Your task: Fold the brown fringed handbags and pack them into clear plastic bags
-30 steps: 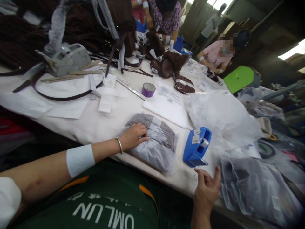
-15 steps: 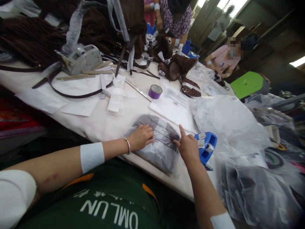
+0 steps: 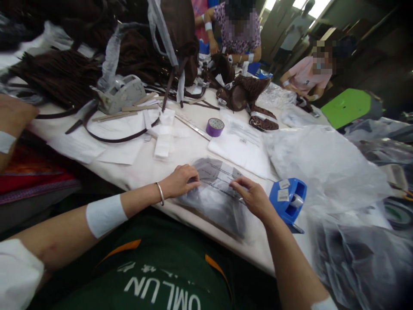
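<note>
Bright overhead light (image 3: 314, 7) at top right; background behind it dim. White cloth-covered worktop (image 3: 129, 172) evenly lit, soft shadows. Wide-angle stretch and motion blur at the edges.

The plastic bag (image 3: 219, 198) is clear and glossy, slightly crinkled. The tape dispenser (image 3: 288, 200) looks like smooth blue plastic. Pale cloth (image 3: 135, 172) covers the table, matt and soft-looking; the bracelet (image 3: 160, 193) is shiny metal, and the brown pouch (image 3: 264, 118) has rough, gathered cloth.

bare tabletop (image 3: 142, 171) left of bag (image 3: 216, 206), dispenser (image 3: 285, 199) right
</note>
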### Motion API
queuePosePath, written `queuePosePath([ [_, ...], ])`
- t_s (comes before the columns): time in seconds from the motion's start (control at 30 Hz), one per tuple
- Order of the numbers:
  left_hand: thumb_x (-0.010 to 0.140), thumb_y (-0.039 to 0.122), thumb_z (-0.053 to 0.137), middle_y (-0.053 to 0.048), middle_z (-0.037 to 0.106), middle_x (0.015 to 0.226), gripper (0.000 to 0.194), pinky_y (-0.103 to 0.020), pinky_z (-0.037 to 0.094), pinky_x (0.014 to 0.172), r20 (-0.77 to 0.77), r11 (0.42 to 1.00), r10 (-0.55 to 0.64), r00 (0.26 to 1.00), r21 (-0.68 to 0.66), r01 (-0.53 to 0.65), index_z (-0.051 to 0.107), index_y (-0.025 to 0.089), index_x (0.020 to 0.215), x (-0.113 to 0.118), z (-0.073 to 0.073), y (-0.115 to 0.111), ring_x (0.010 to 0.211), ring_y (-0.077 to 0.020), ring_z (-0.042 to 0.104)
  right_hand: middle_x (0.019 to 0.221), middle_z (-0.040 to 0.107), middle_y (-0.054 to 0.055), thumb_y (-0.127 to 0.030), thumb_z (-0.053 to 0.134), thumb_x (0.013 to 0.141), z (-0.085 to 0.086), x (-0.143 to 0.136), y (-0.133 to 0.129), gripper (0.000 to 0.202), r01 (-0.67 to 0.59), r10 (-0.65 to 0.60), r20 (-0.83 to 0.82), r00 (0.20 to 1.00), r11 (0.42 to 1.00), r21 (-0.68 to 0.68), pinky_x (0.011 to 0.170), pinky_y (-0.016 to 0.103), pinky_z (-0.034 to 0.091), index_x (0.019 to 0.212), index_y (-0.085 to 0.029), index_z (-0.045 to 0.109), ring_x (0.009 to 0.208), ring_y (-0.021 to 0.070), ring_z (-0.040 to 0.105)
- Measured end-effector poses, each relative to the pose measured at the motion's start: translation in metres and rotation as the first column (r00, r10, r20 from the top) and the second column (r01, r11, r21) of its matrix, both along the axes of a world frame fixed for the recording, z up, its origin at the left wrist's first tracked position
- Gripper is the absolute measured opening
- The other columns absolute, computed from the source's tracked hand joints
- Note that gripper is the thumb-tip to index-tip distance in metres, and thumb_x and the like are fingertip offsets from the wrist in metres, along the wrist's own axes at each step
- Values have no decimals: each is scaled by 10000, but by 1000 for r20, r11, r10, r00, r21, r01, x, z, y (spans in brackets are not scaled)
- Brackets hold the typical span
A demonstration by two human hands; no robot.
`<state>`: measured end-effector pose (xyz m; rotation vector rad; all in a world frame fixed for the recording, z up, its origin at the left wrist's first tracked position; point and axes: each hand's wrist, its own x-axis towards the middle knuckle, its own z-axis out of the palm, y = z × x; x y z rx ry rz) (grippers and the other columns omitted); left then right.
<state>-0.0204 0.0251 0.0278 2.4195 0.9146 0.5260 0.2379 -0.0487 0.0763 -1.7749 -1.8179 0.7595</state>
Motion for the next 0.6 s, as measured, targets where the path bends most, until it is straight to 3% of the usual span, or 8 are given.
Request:
queuePosePath([
  [0.13, 854, 294, 614, -23, 646, 818, 126, -334, 404, 783, -4, 993, 116, 993, -6, -116, 620, 180, 801, 1, -3, -2, 841, -197, 558, 666, 642, -14, -492, 377, 899, 9, -38, 34, 446, -299, 310, 44, 950, 940, -168, 654, 263, 406, 689, -217, 658, 650, 138, 575],
  [0.2, 862, 294, 600, -26, 651, 819, 128, -345, 403, 777, -1, 988, 157, 988, 11, -157, 617, 180, 808, 5, -7, -6, 841, -200, 565, 638, 641, -16, -511, 424, 873, 6, -52, 50, 427, -359, 394, 128, 910, 904, -231, 629, 264, 400, 661, -232, 668, 613, 137, 568],
  [0.27, 874, 299, 583, -33, 655, 827, 135, -354, 402, 775, -2, 984, 174, 985, 33, -174, 613, 181, 815, 8, -12, -8, 845, -205, 571, 583, 624, -21, -477, 595, 767, -1, -63, 64, 290, -353, 423, 228, 877, 889, -293, 624, 272, 406, 604, -248, 666, 598, 151, 567],
  [0.33, 885, 309, 566, -41, 658, 836, 147, -362, 400, 777, -12, 982, 179, 984, 67, -178, 613, 183, 826, 9, -18, -9, 846, -210, 573, 494, 574, -26, -397, 750, 600, -11, -71, 78, 221, -299, 399, 293, 869, 894, -333, 632, 290, 423, 491, -250, 626, 583, 170, 566],
  [0.47, 898, 313, 549, -52, 656, 838, 160, -375, 387, 768, -56, 975, 172, 984, 149, -162, 610, 178, 836, 10, -23, -10, 832, -218, 569, 439, 546, -4, -302, 870, 309, -26, -72, 101, 370, -114, 234, 342, 910, 935, -335, 673, 352, 460, 342, -230, 509, 636, 228, 602],
  [0.53, 900, 308, 546, -54, 655, 838, 163, -380, 383, 764, -76, 973, 169, 983, 172, -154, 603, 175, 826, 10, -22, -11, 827, -222, 566, 499, 591, 34, -351, 867, 333, -27, -66, 103, 381, -6, 104, 355, 929, 964, -267, 725, 390, 457, 351, -210, 513, 720, 253, 627],
  [0.6, 898, 309, 549, -56, 652, 835, 164, -382, 383, 767, -86, 970, 173, 981, 185, -155, 598, 174, 818, 11, -22, -13, 829, -225, 563, 564, 624, 64, -464, 804, 492, -27, -60, 98, 397, 103, -58, 317, 947, 986, -129, 772, 411, 439, 389, -186, 541, 794, 249, 639],
])
